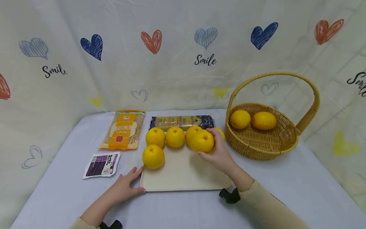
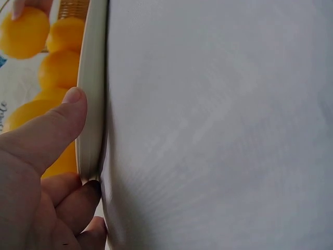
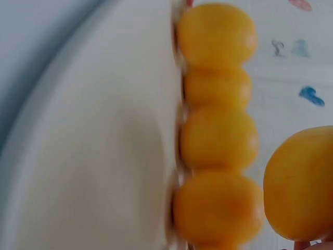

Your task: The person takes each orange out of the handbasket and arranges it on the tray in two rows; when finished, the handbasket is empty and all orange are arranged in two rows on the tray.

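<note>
My right hand (image 1: 218,151) holds an orange (image 1: 202,141) between thumb and fingers, up over the back right of a cream tray (image 1: 186,178). The same orange (image 3: 299,182) fills the right edge of the right wrist view. Several more oranges (image 1: 175,136) line the tray's back, one partly hidden behind my right hand. Another orange (image 1: 153,156) sits in front of the row's left end. At the tray's front left corner my left hand (image 1: 125,187) has its fingers spread, touching the edge. The left wrist view shows its thumb (image 2: 73,109) against the rim.
A wicker basket (image 1: 257,154) with a tall handle stands at the right, two oranges (image 1: 240,119) inside. Behind the tray lies a long gold and blue packet (image 1: 180,121). To the left are an orange-labelled bag (image 1: 123,130) and a small purple and white packet (image 1: 101,165).
</note>
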Available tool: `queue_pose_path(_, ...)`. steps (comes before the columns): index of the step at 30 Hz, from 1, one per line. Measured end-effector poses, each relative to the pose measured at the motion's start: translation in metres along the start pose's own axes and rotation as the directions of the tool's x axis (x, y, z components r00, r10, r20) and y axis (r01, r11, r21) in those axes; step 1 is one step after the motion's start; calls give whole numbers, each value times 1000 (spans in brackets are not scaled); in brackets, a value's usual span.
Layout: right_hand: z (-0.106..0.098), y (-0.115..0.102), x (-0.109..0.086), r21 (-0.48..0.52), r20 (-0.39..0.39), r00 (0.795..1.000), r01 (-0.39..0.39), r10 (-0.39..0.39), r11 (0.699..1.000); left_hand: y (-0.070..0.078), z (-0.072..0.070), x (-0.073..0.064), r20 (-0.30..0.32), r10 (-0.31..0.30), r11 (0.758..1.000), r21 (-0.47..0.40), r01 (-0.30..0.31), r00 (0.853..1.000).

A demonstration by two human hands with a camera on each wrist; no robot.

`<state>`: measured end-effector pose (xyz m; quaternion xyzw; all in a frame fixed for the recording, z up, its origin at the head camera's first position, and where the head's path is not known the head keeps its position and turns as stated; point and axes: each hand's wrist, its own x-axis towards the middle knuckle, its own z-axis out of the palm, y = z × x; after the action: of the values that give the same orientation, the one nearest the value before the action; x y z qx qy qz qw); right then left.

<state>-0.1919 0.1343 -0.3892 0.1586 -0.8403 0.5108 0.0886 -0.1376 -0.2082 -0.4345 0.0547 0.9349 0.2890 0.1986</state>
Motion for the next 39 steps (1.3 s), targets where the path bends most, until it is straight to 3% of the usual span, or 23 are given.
queue_pose_path(7,42,-18,10,80,143,985,-107,95,991,2,-1,2,-3,9,1000,-7,-9,1000)
queue_pose_path(14,65,-21,11,49,206,965,-173,159,984,-1,0,2,-4,-5,1000,5,5,1000)
queue_pose_path(23,75,-13,6,2,257,950,-187,180,982,-4,2,1,-19,9,1000,7,-9,1000)
queue_pose_path(39,83,-3,1,-33,265,951,-155,158,987,-3,3,0,-24,18,1000,12,-17,1000)
